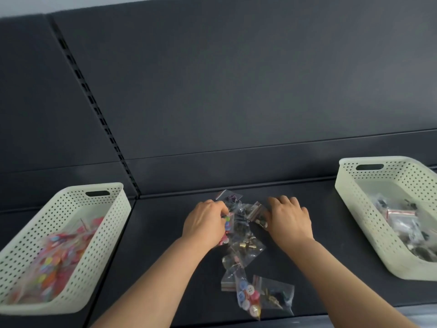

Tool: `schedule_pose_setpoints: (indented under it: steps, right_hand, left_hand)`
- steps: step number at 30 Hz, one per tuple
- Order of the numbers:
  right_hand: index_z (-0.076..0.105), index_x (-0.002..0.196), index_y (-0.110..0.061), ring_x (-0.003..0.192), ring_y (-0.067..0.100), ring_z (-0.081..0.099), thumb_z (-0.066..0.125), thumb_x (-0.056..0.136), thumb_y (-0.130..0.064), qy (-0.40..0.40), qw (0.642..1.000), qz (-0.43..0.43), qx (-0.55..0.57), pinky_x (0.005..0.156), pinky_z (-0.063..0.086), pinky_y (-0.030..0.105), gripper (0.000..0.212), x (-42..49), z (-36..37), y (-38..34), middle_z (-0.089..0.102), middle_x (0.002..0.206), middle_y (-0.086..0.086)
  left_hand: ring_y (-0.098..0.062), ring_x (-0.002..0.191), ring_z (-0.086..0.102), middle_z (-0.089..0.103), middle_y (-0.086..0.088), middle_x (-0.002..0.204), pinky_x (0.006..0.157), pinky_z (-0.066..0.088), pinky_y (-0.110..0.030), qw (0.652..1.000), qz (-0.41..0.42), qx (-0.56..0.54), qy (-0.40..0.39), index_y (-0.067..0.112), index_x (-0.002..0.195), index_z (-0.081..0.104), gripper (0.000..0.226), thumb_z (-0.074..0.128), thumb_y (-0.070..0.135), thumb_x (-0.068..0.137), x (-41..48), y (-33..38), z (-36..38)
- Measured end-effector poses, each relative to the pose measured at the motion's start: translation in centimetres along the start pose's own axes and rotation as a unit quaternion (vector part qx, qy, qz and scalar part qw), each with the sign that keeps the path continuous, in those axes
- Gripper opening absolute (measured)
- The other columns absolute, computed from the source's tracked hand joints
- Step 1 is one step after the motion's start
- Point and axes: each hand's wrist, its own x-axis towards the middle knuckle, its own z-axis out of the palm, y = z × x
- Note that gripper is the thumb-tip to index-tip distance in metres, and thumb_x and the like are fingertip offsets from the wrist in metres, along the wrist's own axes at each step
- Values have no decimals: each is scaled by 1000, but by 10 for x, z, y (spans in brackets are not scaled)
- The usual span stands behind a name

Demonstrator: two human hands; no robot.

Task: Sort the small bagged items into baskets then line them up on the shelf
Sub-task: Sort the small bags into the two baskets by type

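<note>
Two cream perforated plastic baskets: well apart on the dark grey metal shelf (153, 233).
Left basket (94, 233): holds bags of bright buttons.
Right basket (354, 209): holds bags of dark metal pieces.
Pile of small clear plastic bags (243, 247): on the shelf, between the baskets.
Left hand (205, 223): fingers curled round a clear bag of coloured buttons (227, 224) in the pile.
Right hand (289, 221): fingers bent onto the pile; grip cannot be told.

A matt dark grey shelf (165, 256) spans the lower view; matching dark back panels (236, 79) rise behind it, divided by a slotted upright (94, 107) slanting up leftward; a pale wall (71, 3) shows above them; the light is soft and even.
</note>
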Motion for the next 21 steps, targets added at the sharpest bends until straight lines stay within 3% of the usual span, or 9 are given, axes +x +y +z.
schedule_pose_setpoints:
  steps: [6, 10, 13, 17, 21]
  right_hand:
    - [60, 115, -24, 113, 21, 46, 41, 97, -40, -47, 998, -24, 27, 88, 40, 34, 31, 6, 6, 7, 56, 117, -3]
    - [60, 105, -24, 96, 22, 59, 49, 93, -33, -20, 995, 3, 101, 70, 40, 28, 19, 1, -5, 17, 64, 102, -3]
    - [59, 98, -25, 88, 24, 61, 54, 90, -33, -18, 991, 21, 133, 66, 43, 29, 12, -4, -14, 27, 66, 95, -3]
    - [59, 91, -25, 85, 22, 61, 59, 87, -33, -10, 987, 24, 157, 66, 44, 28, 9, -14, -22, 39, 66, 92, -5]
    - [59, 99, -22, 91, 23, 61, 52, 89, -19, 58, 981, 11, 185, 66, 39, 30, 13, -18, -34, 47, 66, 95, -3]
  left_hand:
    - [-11, 105, 57, 62, 8, 116, 87, 51, -30, 1000, 4, -9, 17, 28, 114, 64, 21, 57, 20, 95, 10, 12, 9]
    - [-15, 121, 49, 56, 6, 128, 93, 48, -32, 1000, 28, 9, 9, 30, 130, 56, 35, 57, 20, 97, 22, 26, 18]
    - [-18, 129, 41, 49, 3, 134, 91, 46, -34, 998, 36, 54, -26, 31, 138, 49, 45, 55, 14, 97, 29, 37, 28]
    - [-18, 119, 47, 55, 3, 122, 84, 44, -30, 996, 26, 82, 4, 30, 116, 63, 25, 61, 18, 93, 28, 46, 35]
    - [-16, 104, 51, 59, 7, 106, 79, 46, -32, 996, 36, -7, 83, 28, 96, 68, 8, 60, 28, 94, 24, 61, 33]
